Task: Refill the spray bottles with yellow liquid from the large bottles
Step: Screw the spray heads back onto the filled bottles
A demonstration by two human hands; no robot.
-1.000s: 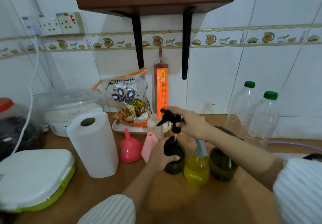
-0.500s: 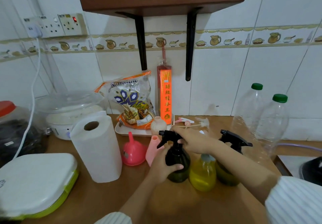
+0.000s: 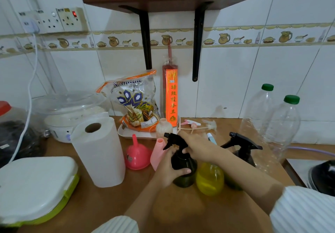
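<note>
Here, both hands (image 3: pixel 167 171) gripping dark spray bottle (image 3: pixel 183 167)

Two large clear bottles (image 3: pixel 268 124), three filled spray bottles (image 3: pixel 183 167), two empty ones (image 3: pixel 159 153), one funnel (image 3: pixel 136 154), one paper roll (image 3: pixel 99 153).

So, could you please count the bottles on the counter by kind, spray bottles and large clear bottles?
Spray bottles with black trigger heads: 2
Yellow spray bottle: 1
Large clear bottles with green caps: 2
Total: 5
</note>
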